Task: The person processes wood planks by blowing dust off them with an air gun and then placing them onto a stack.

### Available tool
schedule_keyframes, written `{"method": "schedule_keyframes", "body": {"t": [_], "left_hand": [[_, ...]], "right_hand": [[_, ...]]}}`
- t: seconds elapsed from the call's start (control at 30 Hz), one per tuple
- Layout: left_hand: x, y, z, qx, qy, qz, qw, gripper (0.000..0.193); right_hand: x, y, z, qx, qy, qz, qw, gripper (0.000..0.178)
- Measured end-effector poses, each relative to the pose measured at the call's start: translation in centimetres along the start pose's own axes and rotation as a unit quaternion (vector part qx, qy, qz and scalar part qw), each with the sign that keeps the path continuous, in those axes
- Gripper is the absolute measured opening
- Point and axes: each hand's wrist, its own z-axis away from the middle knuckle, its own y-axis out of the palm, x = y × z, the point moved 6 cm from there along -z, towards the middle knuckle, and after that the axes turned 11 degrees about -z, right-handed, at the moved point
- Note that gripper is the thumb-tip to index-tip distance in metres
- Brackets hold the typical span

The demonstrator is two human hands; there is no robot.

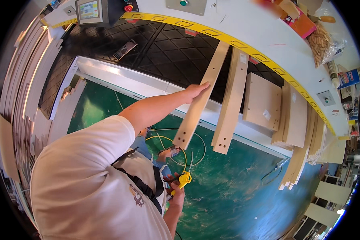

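A long pale wooden board (204, 94) with drilled holes lies across the edge of the black-topped work surface, its near end jutting over the floor. My left hand (194, 92) grips its left edge, thumb on top; the other fingers are hidden beneath. Low in front of my body, my right hand (176, 195) is closed around a yellow air blow gun (184, 180) with a thin metal nozzle. Just right of the held board rests a stack of similar drilled boards (231, 100).
Wider drilled panels (262, 100) and further board stacks (295, 116) overhang to the right. A phone (125, 50) lies on the black surface (168, 52). A yellow-striped white console (244, 24) curves along the far side. Hose loops (204, 150) lie on the green floor.
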Motion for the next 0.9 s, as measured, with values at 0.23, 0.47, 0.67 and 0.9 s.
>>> {"method": "schedule_keyframes", "body": {"t": [0.23, 0.47, 0.67, 0.9], "left_hand": [[10.4, 5.6, 4.3, 0.098, -0.129, 0.004, 0.987, 0.041], [10.5, 7.3, 6.0, 0.026, -0.058, -0.044, 0.997, 0.049], [7.5, 5.8, 4.8, 0.045, -0.016, -0.132, 0.99, 0.063], [14.4, -6.8, 14.5, 0.07, -0.073, -0.263, 0.959, 0.066]], "right_hand": [[0.0, -4.2, -1.1, 0.019, -0.004, -0.105, 0.994, 0.07], [0.8, -4.1, -2.0, 0.057, -0.003, -0.147, 0.988, 0.072], [-2.0, -4.1, -3.6, 0.154, -0.004, -0.24, 0.959, 0.07], [-1.9, 0.7, -5.0, 0.201, 0.001, -0.184, 0.962, 0.068]]}}
